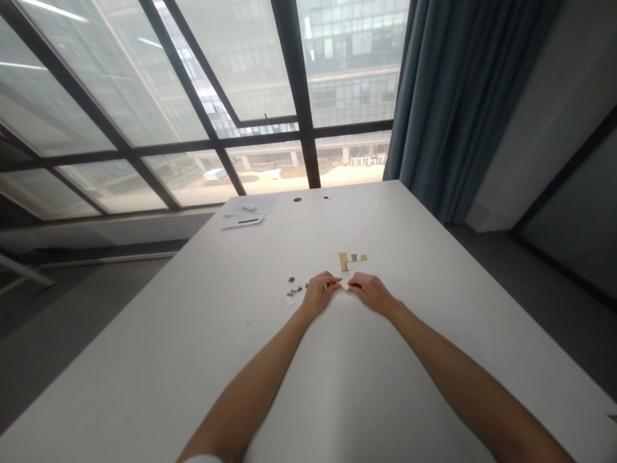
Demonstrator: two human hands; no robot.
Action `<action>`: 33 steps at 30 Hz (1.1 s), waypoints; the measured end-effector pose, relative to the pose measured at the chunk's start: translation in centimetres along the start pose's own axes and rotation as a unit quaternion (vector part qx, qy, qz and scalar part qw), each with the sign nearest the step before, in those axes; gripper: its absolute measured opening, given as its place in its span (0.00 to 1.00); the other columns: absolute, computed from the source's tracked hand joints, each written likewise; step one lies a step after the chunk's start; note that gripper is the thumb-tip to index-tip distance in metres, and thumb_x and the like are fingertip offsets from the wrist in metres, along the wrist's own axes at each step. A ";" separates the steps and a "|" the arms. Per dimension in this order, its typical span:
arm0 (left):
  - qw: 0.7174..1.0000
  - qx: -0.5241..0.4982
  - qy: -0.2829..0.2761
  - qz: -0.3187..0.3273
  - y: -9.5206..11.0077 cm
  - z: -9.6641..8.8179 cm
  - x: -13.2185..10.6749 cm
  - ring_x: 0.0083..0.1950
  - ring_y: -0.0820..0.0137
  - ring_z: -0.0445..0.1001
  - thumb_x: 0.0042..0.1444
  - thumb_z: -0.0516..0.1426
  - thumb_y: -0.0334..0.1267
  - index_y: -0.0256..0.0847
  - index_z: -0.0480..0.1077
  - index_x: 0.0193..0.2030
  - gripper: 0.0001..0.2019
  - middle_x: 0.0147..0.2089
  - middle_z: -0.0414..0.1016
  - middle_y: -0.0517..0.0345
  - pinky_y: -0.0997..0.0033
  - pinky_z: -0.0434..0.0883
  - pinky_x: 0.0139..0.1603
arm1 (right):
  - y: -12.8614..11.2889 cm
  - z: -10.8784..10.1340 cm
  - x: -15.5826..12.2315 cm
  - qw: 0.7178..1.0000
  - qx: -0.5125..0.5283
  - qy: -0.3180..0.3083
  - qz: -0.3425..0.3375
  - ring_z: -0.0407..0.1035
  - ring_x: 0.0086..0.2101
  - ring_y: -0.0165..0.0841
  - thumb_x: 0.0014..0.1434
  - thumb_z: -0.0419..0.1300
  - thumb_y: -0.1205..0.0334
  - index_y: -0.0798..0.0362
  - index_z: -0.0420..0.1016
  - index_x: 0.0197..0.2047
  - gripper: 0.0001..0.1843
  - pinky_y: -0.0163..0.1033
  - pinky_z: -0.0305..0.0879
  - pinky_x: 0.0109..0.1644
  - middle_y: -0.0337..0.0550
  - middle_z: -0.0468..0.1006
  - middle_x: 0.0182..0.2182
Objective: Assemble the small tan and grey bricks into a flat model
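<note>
Over the middle of the white table (308,238), my left hand (322,289) and my right hand (370,290) face each other. Between their fingertips is a small whitish piece (344,285), pinched from both sides; its exact kind is too small to make out. Just beyond my right hand lie flat yellowish-brown pieces (343,256) and a small grey piece (355,257), set edge to edge in an angled row. Left of my left hand several small dark pieces (292,293) are scattered, with a few pale ones among them.
Sheets of paper (243,220) lie at the table's far left corner. Two dark round spots, one a cable hole cover (297,199), sit near the far edge. Beyond the table are framed windows (260,64) and a blue curtain (448,116) on the right.
</note>
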State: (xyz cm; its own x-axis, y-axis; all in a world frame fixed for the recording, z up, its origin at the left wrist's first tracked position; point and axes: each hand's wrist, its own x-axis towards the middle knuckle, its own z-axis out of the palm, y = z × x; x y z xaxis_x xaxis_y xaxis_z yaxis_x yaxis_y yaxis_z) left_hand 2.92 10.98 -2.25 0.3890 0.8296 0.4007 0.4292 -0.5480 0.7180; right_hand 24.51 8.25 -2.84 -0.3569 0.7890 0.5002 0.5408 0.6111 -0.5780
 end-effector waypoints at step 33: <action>1.000 -0.017 -0.003 -0.018 0.4 -0.3 0.2 0.34 0.71 0.71 0.58 0.62 0.40 0.40 0.81 0.38 0.08 0.33 0.76 0.56 0.72 0.66 0.36 | -0.8 -0.1 0.0 0.999 0.015 -0.002 0.030 0.63 0.26 0.27 0.58 0.65 0.62 0.51 0.75 0.44 0.11 0.35 0.62 0.35 0.38 0.76 0.35</action>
State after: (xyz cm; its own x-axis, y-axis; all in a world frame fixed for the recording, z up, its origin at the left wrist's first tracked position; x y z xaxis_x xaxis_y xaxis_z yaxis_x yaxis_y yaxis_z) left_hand 2.96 10.97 -1.71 0.3792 0.8480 0.3702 0.4158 -0.5136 0.7505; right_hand 24.16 7.76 -2.36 -0.3286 0.8242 0.4613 0.5378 0.5647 -0.6260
